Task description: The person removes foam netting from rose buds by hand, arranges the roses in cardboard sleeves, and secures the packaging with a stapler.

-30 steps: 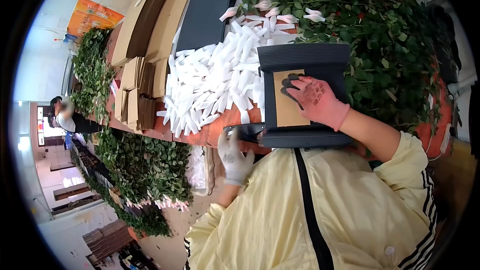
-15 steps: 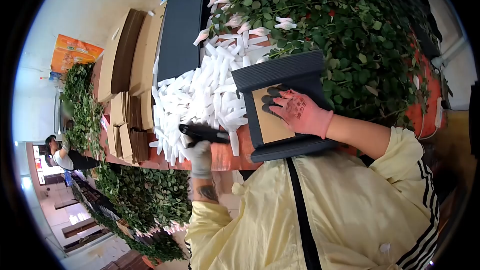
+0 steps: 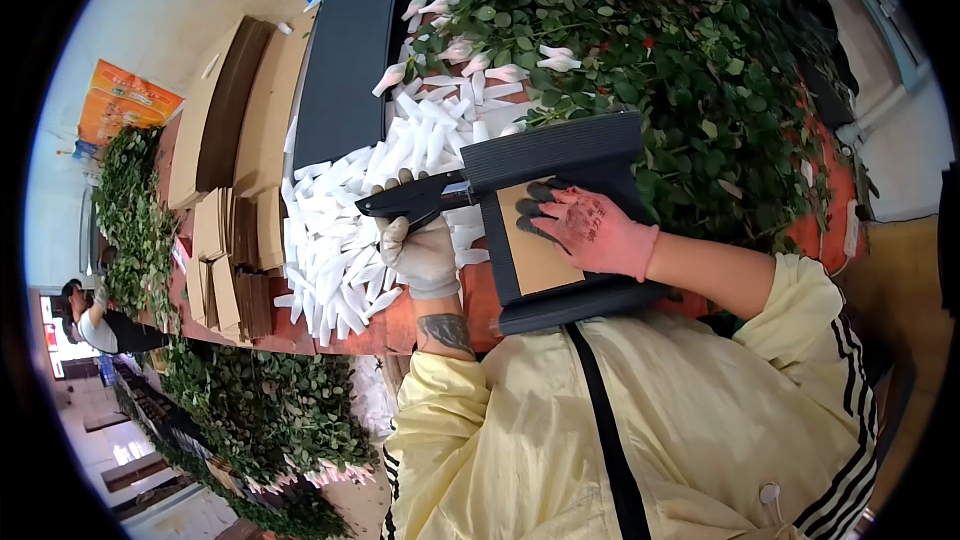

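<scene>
My left hand [image 3: 418, 250], in a pale glove, is wrapped round a black stapler [image 3: 415, 199]. The stapler's tip touches the left edge of a black corrugated sheet [image 3: 550, 148], which is curled up at its far and near sides. On that sheet lies a piece of brown cardboard [image 3: 535, 250]. My right hand [image 3: 592, 227], in a pink glove with dark fingertips, lies flat on the cardboard with its fingers spread. A heap of white sleeves [image 3: 335, 230] is beside and under my left hand.
Leafy rose stems [image 3: 700, 90] cover the right of the table [image 3: 400, 325]; pink buds in white sleeves lie at their left end. Stacked cardboard [image 3: 215, 115] and dark sheets [image 3: 350, 70] stand at the left. Another person [image 3: 100, 320] is at the far left.
My left hand has brought the stapler up from near the table's front edge to the black sheet's left edge. My right hand stays on the cardboard. The whole view has shifted.
</scene>
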Demonstrator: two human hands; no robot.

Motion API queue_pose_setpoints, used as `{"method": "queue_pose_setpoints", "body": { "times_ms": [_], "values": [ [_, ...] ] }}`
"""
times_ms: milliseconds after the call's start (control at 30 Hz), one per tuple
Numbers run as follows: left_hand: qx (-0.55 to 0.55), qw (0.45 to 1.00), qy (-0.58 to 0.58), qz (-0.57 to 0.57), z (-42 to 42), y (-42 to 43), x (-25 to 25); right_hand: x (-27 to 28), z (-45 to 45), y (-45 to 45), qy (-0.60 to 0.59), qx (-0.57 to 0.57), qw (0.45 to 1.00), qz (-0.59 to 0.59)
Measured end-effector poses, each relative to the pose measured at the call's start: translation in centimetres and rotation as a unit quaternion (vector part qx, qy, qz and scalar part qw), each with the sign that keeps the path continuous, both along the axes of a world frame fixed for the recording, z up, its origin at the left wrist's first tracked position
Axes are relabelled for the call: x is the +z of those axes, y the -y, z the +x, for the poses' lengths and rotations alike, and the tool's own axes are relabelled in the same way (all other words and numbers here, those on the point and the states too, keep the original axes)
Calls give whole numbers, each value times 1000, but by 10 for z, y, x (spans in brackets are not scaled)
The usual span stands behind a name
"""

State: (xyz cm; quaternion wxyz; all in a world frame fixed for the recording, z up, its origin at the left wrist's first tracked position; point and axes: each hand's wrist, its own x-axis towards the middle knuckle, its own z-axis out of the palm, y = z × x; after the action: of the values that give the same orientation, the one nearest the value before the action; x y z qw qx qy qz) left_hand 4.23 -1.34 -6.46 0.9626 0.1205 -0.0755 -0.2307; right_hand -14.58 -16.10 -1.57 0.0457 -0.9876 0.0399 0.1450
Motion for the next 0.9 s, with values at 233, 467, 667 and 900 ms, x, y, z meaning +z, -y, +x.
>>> {"method": "queue_pose_setpoints", "body": {
  "times_ms": [233, 467, 667, 900],
  "values": [
    [-13, 998, 57, -23, 9, 3, -7, -12, 1, 2, 2, 18, 1000, -20],
    [31, 999, -8, 23, 10, 9, 7, 13, 7, 0, -36, 14, 999, -9],
    [63, 996, -23, 55, 8, 4, -3, 4, 4, 0, 75, 34, 997, -7],
    [46, 775, 303, 552, -17, -74, 67, -7, -2, -2, 121, 28, 992, 13]
  ]
}}
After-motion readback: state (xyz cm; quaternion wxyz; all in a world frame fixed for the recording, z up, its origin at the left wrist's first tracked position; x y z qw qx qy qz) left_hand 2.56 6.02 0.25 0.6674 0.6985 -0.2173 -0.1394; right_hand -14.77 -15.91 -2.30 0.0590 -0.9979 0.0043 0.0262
